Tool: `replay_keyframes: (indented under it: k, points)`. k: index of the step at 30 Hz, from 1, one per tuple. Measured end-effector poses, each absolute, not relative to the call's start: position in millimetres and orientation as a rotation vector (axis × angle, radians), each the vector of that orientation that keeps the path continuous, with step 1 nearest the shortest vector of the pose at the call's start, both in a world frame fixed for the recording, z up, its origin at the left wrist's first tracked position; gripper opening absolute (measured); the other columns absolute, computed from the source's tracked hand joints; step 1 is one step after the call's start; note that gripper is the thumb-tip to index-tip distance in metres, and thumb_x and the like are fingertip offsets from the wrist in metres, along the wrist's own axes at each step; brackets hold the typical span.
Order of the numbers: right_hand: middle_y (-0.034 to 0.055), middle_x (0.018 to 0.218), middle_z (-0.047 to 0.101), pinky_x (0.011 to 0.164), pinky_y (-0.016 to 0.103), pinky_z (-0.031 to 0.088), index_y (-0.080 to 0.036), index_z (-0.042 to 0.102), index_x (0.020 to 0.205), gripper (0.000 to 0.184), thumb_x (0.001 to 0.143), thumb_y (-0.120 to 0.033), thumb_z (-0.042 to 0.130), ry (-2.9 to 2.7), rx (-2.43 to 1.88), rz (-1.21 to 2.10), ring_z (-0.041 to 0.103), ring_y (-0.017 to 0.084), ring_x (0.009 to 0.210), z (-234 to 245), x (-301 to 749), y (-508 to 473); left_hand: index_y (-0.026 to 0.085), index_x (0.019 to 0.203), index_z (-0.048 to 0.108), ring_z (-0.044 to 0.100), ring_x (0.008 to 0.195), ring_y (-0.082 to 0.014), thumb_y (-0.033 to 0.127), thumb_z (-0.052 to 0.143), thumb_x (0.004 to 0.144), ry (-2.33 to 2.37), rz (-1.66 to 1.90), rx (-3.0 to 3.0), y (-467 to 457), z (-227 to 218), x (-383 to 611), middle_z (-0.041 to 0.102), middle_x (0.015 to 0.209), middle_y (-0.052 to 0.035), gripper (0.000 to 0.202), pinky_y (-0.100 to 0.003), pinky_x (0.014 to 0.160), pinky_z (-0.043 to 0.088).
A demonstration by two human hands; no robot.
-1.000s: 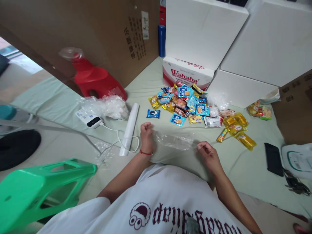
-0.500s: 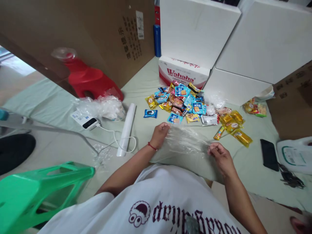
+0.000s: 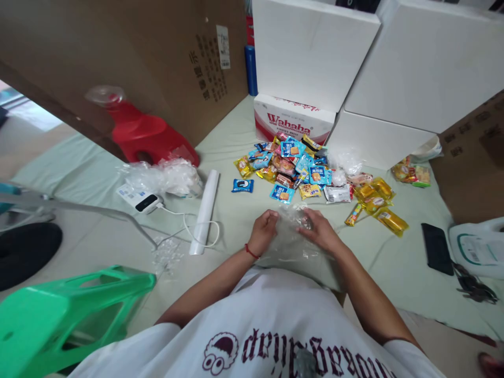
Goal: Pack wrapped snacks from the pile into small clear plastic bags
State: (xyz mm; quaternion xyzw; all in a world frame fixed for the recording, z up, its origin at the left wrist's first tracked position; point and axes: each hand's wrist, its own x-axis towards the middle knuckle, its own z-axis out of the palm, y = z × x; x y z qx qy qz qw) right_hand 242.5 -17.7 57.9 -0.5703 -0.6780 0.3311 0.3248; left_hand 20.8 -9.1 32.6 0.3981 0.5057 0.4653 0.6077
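Note:
A clear plastic bag [image 3: 293, 241] hangs between my two hands, close in front of my shirt. My left hand [image 3: 264, 231] is closed on its left upper edge, with a red cord round the wrist. On the other side, my right hand [image 3: 319, 229] grips the bag near its top, some fingers partly hidden by the film. Just beyond the hands lies a heap of small wrapped snacks [image 3: 293, 163] in blue, yellow and pink. One blue snack packet [image 3: 242, 186] lies apart at the left, and yellow-wrapped snacks [image 3: 374, 194] spread out to the right.
Behind the heap stands a Wahaha box [image 3: 293, 121] against white panels [image 3: 311, 52]. At the left are a red jug [image 3: 153, 131], crumpled plastic [image 3: 165, 176], a white roll [image 3: 205, 212], and a green stool [image 3: 74, 310]. A black phone [image 3: 437, 249] and a white jug [image 3: 478, 247] lie right.
My right hand has moved left and slightly up, close to my left hand. The bag, stretched wide before, now hangs bunched at the top between both hands.

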Motion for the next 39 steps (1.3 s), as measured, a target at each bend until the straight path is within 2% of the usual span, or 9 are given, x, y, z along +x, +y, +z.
replay_keyframes:
  k: [3, 8, 15, 18, 21, 25, 31, 35, 39]
  points:
    - [0.004, 0.082, 0.07, 0.078, 0.038, 0.052, -0.022, 0.074, 0.091, 0.034, 0.086, -0.055, 0.067, -1.462, -1.492, 1.05, 0.065, 0.022, 0.079, 53, 243, -6, 0.021, 0.077, 0.063, 0.035, 0.046, -0.0098, 0.063, 0.068, 0.082, 1.208, 1.133, 0.867, -9, 34, 11, 0.036, 0.052, 0.0075, 0.043, -0.023, 0.048, 0.036]
    - [-0.0025, 0.065, 0.06, 0.045, 0.023, 0.039, -0.019, 0.065, 0.079, 0.048, 0.059, -0.059, 0.083, -0.773, -1.618, 1.22, 0.055, 0.014, 0.055, 40, 277, -7, 0.02, 0.081, 0.061, 0.029, 0.047, -0.0095, 0.057, 0.059, 0.086, 1.36, 1.033, 0.715, -3, 33, -4, 0.033, 0.057, 0.0078, 0.037, -0.023, 0.046, 0.031]
    - [-0.0064, 0.053, 0.05, 0.042, 0.02, 0.037, -0.02, 0.059, 0.072, 0.044, 0.059, -0.054, 0.083, -0.707, -1.723, 1.251, 0.055, 0.013, 0.05, 26, 288, -24, 0.018, 0.106, 0.063, 0.057, 0.091, -0.0208, 0.021, 0.062, 0.078, 1.801, 1.331, 1.372, -9, 55, -32, 0.059, 0.096, -0.0058, 0.028, -0.038, 0.086, 0.049]
    - [-0.0061, 0.049, 0.052, 0.042, 0.022, 0.036, -0.02, 0.06, 0.076, 0.041, 0.063, -0.055, 0.078, -0.787, -1.73, 1.235, 0.05, 0.013, 0.045, 29, 287, -22, 0.02, 0.108, 0.067, 0.06, 0.102, -0.0227, 0.016, 0.052, 0.087, 1.376, 1.267, 2.242, -12, 69, -25, 0.066, 0.103, -0.009, 0.026, -0.041, 0.094, 0.047]
    - [-0.0037, 0.052, 0.058, 0.044, 0.024, 0.037, -0.019, 0.064, 0.084, 0.042, 0.067, -0.057, 0.074, -0.919, -1.759, 1.217, 0.049, 0.013, 0.045, 31, 299, -22, 0.022, 0.115, 0.069, 0.062, 0.114, -0.0238, 0.021, 0.048, 0.094, 0.896, 0.711, 2.654, 1, 63, 0, 0.071, 0.114, -0.0101, 0.03, -0.042, 0.099, 0.045]
    - [-0.001, 0.057, 0.06, 0.051, 0.026, 0.039, -0.02, 0.067, 0.082, 0.036, 0.077, -0.055, 0.065, -1.251, -1.998, 1.01, 0.053, 0.016, 0.052, 36, 343, -28, 0.02, 0.14, 0.059, 0.044, 0.144, -0.0325, 0.036, 0.048, 0.1, 1.193, 0.3, 2.635, 23, 28, 26, 0.055, 0.151, -0.0154, 0.045, -0.06, 0.117, 0.03]
    - [0.0134, 0.104, 0.071, 0.079, 0.035, 0.046, -0.019, 0.074, 0.112, 0.031, 0.096, -0.033, 0.052, -1.96, -2.122, 0.079, 0.062, 0.027, 0.096, 70, 361, 7, 0.033, 0.156, 0.042, 0.025, 0.156, -0.0366, 0.05, 0.044, 0.101, 1.261, 0.269, 2.63, -5, 1, 31, 0.034, 0.167, -0.0101, 0.058, -0.074, 0.12, 0.01]
    - [0.011, 0.131, 0.067, 0.109, 0.046, 0.034, -0.025, 0.068, 0.132, 0.041, 0.098, -0.016, 0.047, -2.604, -1.6, 0.017, 0.044, 0.032, 0.133, 77, 308, 70, 0.034, 0.158, 0.038, 0.027, 0.155, -0.0372, 0.05, 0.041, 0.102, 1.32, 0.274, 2.594, -23, 9, 33, 0.029, 0.169, -0.0091, 0.058, -0.078, 0.117, 0.013]
    - [0.0113, 0.124, 0.07, 0.114, 0.049, 0.027, -0.023, 0.069, 0.13, 0.038, 0.1, -0.017, 0.047, -2.741, -1.48, 0.073, 0.046, 0.03, 0.131, 73, 285, 108, 0.03, 0.157, 0.04, 0.033, 0.153, -0.0336, 0.045, 0.035, 0.105, 1.419, 0.276, 2.565, -16, 12, 25, 0.037, 0.165, -0.0105, 0.054, -0.078, 0.118, 0.01]
